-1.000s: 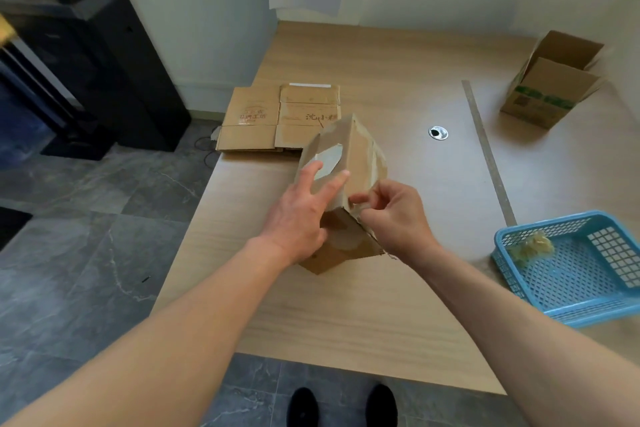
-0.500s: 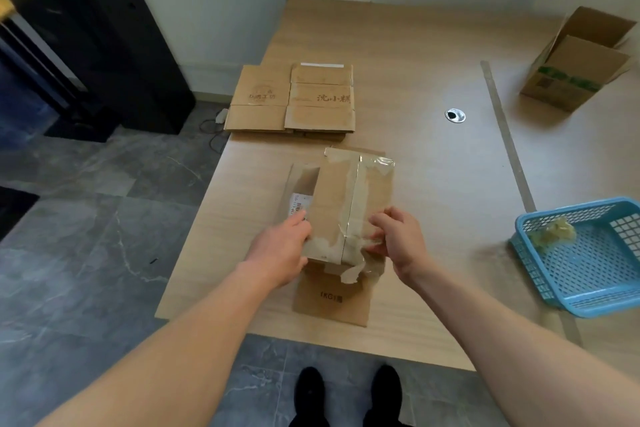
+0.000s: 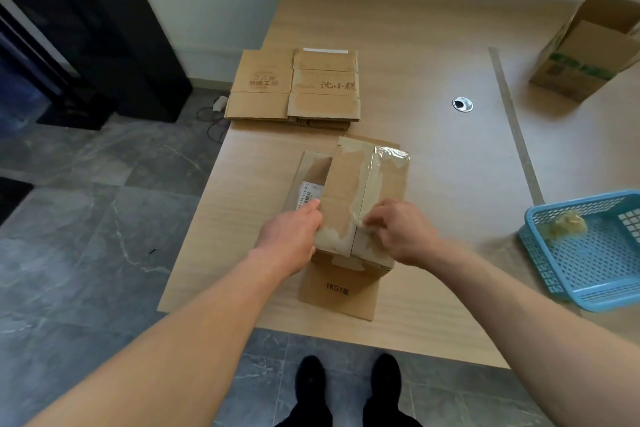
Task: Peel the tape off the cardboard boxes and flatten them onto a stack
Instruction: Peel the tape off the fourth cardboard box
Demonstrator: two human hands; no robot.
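A brown cardboard box (image 3: 349, 191) stands on the wooden table (image 3: 433, 55) near its front edge, clear tape (image 3: 377, 177) running along its top seam and over the far edge. Flaps lie flat in front and behind. My left hand (image 3: 294, 236) holds the box's left near corner, fingers against the side with the white label. On the near end of the seam, the curled fingers of my right hand (image 3: 401, 229) pick at the tape. Behind the box lies a stack of flattened boxes (image 3: 294, 87).
An open cardboard box (image 3: 585, 48) stands at the far right. A blue plastic basket (image 3: 588, 288) holding a wad of peeled tape (image 3: 564, 225) sits at the right front. A metal strip (image 3: 512, 121) and a cable hole (image 3: 462, 104) mark the tabletop. The floor drops off to the left.
One second ago the box was tilted up in both hands. It now rests flat on the table, and my right hand has shifted to the tape at the near end of the seam.
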